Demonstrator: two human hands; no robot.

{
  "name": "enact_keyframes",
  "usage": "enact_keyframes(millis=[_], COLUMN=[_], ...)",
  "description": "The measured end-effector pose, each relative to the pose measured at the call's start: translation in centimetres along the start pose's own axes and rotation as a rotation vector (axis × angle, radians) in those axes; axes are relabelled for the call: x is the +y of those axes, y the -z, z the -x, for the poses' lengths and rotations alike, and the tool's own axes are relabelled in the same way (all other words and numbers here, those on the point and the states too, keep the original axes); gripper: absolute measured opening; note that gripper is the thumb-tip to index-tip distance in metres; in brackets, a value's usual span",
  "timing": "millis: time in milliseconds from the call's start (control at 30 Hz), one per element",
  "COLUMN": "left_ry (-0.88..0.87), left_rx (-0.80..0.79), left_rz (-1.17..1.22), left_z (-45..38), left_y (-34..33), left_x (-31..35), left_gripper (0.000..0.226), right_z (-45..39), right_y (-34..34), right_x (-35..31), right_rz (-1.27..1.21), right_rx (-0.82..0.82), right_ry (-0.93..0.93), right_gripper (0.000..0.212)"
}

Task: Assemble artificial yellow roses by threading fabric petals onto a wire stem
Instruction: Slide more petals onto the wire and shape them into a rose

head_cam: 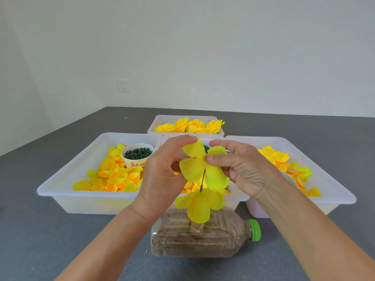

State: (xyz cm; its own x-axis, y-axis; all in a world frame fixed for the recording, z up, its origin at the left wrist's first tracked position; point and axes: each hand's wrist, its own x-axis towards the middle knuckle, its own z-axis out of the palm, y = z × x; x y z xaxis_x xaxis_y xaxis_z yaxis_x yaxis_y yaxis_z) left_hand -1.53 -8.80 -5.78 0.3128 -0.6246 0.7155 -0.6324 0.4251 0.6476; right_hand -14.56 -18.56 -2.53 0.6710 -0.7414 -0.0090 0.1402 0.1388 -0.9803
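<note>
A yellow fabric petal layer (194, 169) is held up in front of me, with a thin dark wire stem (202, 180) running down from its centre. Lower on the stem sits a second yellow petal layer (199, 203), just above a plastic bottle (194, 238) lying on its side. My left hand (162, 173) pinches the upper layer's left petals between curled fingers and thumb. My right hand (239, 165) pinches the same layer from the right, thumb at its centre. The stem's lower end is hidden behind the lower petals.
Three white trays stand on the grey table: a left tray (67, 179) with loose petals and a paper cup (137, 155) of dark green pieces, a right tray (332, 185) with petals, and a far tray (162, 120) with finished yellow roses (192, 125). The bottle has a green cap (254, 230).
</note>
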Motion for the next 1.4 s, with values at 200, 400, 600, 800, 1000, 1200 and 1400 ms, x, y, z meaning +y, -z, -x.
enact_keyframes(millis=[200, 400, 600, 800, 1000, 1200, 1400], left_ry=[-0.173, -0.202, -0.270, -0.278, -0.250, -0.270, -0.323], left_rx=[-0.038, 0.001, 0.028, 0.028, -0.012, -0.028, -0.058], left_rz=[-0.176, -0.201, -0.267, -0.302, -0.308, -0.341, -0.390], left_z=[-0.1, 0.5, 0.4, 0.2, 0.3, 0.1, -0.1], left_y=[0.0, -0.3, -0.5, -0.5, -0.5, -0.5, -0.2], left_x=[-0.4, -0.9, -1.1, -1.0, -1.1, -1.0, -0.5], left_gripper=[0.034, 0.027, 0.014, 0.018, 0.019, 0.018, 0.024], right_z=[-0.2, -0.3, -0.5, -0.6, -1.0, -1.1, -1.1], right_y=[0.4, 0.8, 0.9, 0.5, 0.6, 0.6, 0.5], right_x=[0.1, 0.0, -0.1, -0.3, 0.0, 0.1, 0.2], right_rz=[0.091, 0.071, 0.054, 0.066, 0.021, -0.033, -0.068], right_rx=[-0.024, -0.069, -0.093, -0.039, -0.038, -0.052, -0.064], right_ry=[-0.093, -0.154, -0.184, -0.187, -0.288, -0.336, -0.386], right_gripper=[0.030, 0.027, 0.024, 0.022, 0.014, 0.014, 0.014])
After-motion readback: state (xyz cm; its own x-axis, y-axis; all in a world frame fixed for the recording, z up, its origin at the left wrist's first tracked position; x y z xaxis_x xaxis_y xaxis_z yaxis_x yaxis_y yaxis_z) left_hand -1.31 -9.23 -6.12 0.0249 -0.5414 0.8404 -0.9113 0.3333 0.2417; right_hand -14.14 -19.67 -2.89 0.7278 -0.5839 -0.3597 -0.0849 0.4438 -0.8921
